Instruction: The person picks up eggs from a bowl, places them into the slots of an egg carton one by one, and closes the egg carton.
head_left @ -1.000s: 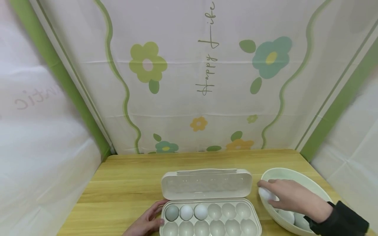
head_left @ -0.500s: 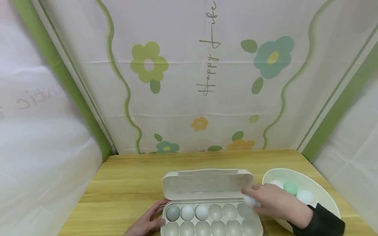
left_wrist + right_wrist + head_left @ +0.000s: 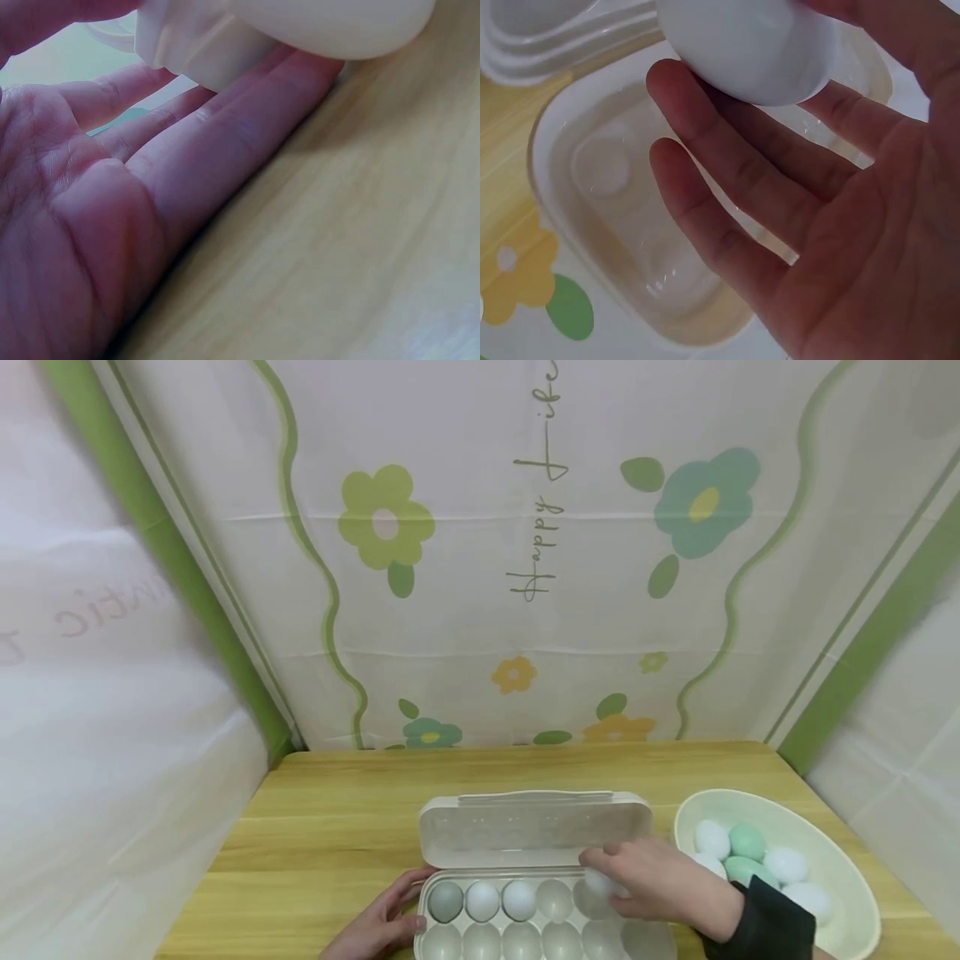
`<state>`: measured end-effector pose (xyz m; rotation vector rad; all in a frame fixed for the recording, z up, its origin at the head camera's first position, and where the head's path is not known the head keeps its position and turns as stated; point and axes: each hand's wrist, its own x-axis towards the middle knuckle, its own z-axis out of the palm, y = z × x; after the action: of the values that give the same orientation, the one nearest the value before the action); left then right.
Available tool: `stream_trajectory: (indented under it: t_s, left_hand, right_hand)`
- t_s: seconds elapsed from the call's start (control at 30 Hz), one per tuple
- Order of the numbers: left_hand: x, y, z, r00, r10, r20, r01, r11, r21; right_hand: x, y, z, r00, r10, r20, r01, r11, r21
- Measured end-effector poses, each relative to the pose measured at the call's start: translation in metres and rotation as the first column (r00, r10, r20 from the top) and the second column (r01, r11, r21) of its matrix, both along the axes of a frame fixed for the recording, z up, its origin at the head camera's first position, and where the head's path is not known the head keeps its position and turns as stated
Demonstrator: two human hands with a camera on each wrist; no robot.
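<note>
A cream egg box [image 3: 521,941] lies on the table with its lid [image 3: 525,835] swung back. One grey-green egg [image 3: 446,902] and two white eggs [image 3: 500,901] fill the left end of its far row. Thumb and fingers of my left hand [image 3: 378,922] hold the box's left end; the left wrist view has the fingers [image 3: 217,142] reaching under its edge. Over the right part of the far row, my right hand [image 3: 660,877] pinches a white egg [image 3: 602,883]. That egg [image 3: 750,49] shows large in the right wrist view, with the other fingers spread below it.
On the right stands a pale green oval bowl [image 3: 851,893] holding several white and mint-green eggs [image 3: 747,842]. The wooden table [image 3: 330,810] ends at the back against a flower-printed cloth [image 3: 465,610]. White cloth walls [image 3: 135,735] flank both sides.
My right hand has lifted the white egg from the bowl and carried it left over the egg box. The bowl's eggs have come into view. My left hand keeps its place on the box.
</note>
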<state>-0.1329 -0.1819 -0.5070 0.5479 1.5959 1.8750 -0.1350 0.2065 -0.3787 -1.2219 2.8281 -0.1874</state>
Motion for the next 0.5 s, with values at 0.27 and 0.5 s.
stream_trajectory:
  t_s: [0.27,0.5]
  left_hand:
    - [-0.001,0.000,-0.003,0.999,-0.015,-0.037,0.016,1.000,0.020]
    - [-0.001,-0.001,-0.004,1.000,-0.016,-0.026,0.017,0.999,0.032]
  right_hand:
    - [-0.001,-0.018,-0.010,0.998,0.023,-0.050,-0.023,1.000,0.006]
    - [-0.003,-0.037,-0.016,0.996,0.046,-0.073,-0.045,0.999,0.021]
